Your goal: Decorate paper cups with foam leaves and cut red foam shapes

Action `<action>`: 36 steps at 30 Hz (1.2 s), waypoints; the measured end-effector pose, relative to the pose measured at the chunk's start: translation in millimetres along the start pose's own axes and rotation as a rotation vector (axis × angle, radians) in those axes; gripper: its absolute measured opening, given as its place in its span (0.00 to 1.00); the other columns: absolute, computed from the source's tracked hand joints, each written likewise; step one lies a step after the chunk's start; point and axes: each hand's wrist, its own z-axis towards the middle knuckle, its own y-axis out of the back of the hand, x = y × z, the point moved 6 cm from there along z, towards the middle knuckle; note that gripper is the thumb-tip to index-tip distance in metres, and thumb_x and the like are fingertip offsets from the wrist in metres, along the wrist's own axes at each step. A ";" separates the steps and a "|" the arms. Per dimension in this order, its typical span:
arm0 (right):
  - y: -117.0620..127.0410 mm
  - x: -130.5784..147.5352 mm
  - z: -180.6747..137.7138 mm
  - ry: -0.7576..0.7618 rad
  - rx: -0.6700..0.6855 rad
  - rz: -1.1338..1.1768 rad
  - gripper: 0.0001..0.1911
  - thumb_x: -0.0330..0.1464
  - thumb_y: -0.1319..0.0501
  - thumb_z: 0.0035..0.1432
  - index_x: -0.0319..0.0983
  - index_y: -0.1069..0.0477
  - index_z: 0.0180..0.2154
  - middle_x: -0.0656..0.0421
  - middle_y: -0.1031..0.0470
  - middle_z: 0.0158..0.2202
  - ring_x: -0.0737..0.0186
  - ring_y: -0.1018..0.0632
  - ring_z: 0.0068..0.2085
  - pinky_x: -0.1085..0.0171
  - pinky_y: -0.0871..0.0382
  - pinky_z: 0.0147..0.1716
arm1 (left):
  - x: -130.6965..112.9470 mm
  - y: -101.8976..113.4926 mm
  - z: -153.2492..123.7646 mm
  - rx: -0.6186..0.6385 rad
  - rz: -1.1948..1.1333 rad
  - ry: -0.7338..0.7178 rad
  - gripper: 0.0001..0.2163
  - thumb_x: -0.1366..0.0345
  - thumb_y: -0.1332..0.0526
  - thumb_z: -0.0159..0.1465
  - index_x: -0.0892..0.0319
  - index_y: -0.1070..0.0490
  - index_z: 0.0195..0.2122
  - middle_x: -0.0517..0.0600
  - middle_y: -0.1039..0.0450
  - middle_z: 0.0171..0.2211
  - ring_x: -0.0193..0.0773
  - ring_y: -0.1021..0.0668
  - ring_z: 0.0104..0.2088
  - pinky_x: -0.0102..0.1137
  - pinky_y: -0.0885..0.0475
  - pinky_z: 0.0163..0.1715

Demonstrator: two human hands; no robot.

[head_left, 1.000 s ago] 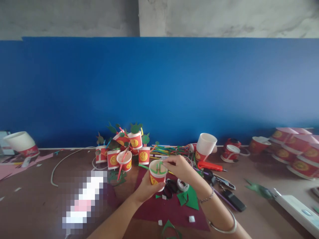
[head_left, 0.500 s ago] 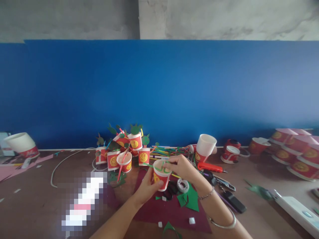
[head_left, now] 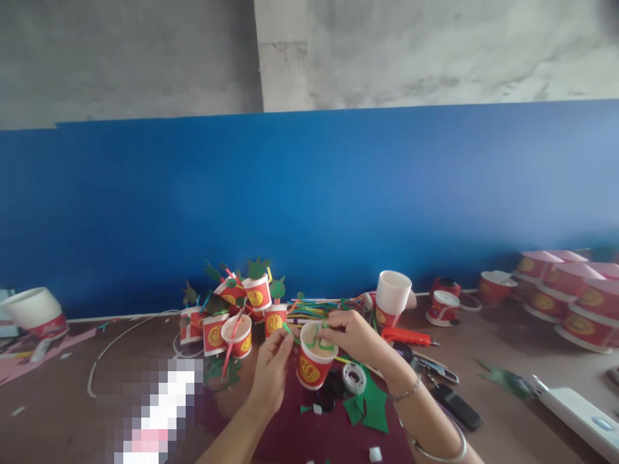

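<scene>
Head view showed the left hand (head_left: 269,370) pinching a green straw (head_left: 291,333) left of the paper cup (head_left: 314,374), the right hand (head_left: 356,336) bunched at its right edge, hold unclear, so light pressure seemed wise.

Centre cup (head_left: 312,374): red body, white rim, round yellow emblem with red pattern; strips (head_left: 316,340) at its mouth bright green. Cup cluster (head_left: 215,334) left: same red/white/yellow, with dark green cutouts (head_left: 258,267), pink-red and yellow straws. Straw bundle (head_left: 314,310): mixed green, blue, yellow, pink. Tape roll (head_left: 347,379) white. Paper scraps (head_left: 376,409) green, on maroon sheet (head_left: 333,441). Cutter (head_left: 406,336) orange-red. Fob (head_left: 457,407) black. Right cup stack (head_left: 587,325) red, pink on top. Tabletop (head_left: 58,419) brown. Wall: blue panel (head_left: 309,206), mottled grey above.
</scene>
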 end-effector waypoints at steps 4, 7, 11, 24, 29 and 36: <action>6.8 2.2 -3.3 0.017 -0.039 -0.105 0.14 0.31 0.42 0.53 0.36 0.30 0.18 0.63 0.37 0.19 0.68 0.35 0.24 0.69 0.43 0.24 | -4.7 -10.5 10.6 0.150 0.285 -0.077 0.09 0.60 0.43 0.60 0.60 0.32 0.30 0.46 0.32 0.27 0.34 0.31 0.31 0.28 0.36 0.33; 7.9 -3.7 -4.9 0.000 -0.038 -0.207 0.13 0.28 0.42 0.50 0.35 0.32 0.15 0.63 0.39 0.17 0.70 0.38 0.22 0.69 0.47 0.21 | -5.5 -21.2 22.2 0.335 0.678 -0.085 0.11 0.62 0.45 0.60 0.60 0.34 0.23 0.45 0.37 0.22 0.33 0.34 0.26 0.27 0.39 0.26; 5.3 -16.5 -4.5 -0.047 -0.011 -0.215 0.13 0.30 0.41 0.50 0.34 0.31 0.16 0.64 0.39 0.16 0.71 0.40 0.21 0.70 0.49 0.19 | -21.5 -30.6 27.7 0.343 0.988 -0.222 0.10 0.64 0.47 0.61 0.60 0.31 0.26 0.47 0.33 0.24 0.36 0.31 0.28 0.29 0.37 0.28; -3.8 -24.8 -3.3 -0.118 0.039 -0.184 0.17 0.39 0.40 0.52 0.34 0.27 0.19 0.62 0.35 0.17 0.71 0.40 0.21 0.69 0.48 0.20 | -17.3 -23.9 36.8 0.365 0.824 -0.089 0.11 0.59 0.40 0.58 0.58 0.22 0.28 0.53 0.27 0.37 0.41 0.25 0.38 0.31 0.31 0.38; -8.9 -14.9 -3.3 -0.097 0.097 -0.230 0.15 0.37 0.41 0.53 0.34 0.24 0.23 0.61 0.33 0.20 0.70 0.37 0.22 0.70 0.47 0.21 | -14.3 -24.1 33.6 0.475 0.824 -0.069 0.10 0.61 0.40 0.58 0.58 0.22 0.26 0.51 0.28 0.31 0.40 0.25 0.35 0.30 0.32 0.36; -14.8 0.0 -6.9 -0.071 0.141 -0.358 0.15 0.35 0.44 0.57 0.35 0.24 0.25 0.60 0.31 0.22 0.68 0.34 0.24 0.69 0.46 0.24 | -23.3 -27.8 28.3 0.416 1.006 -0.117 0.05 0.65 0.38 0.55 0.56 0.22 0.28 0.51 0.28 0.35 0.40 0.26 0.37 0.31 0.33 0.37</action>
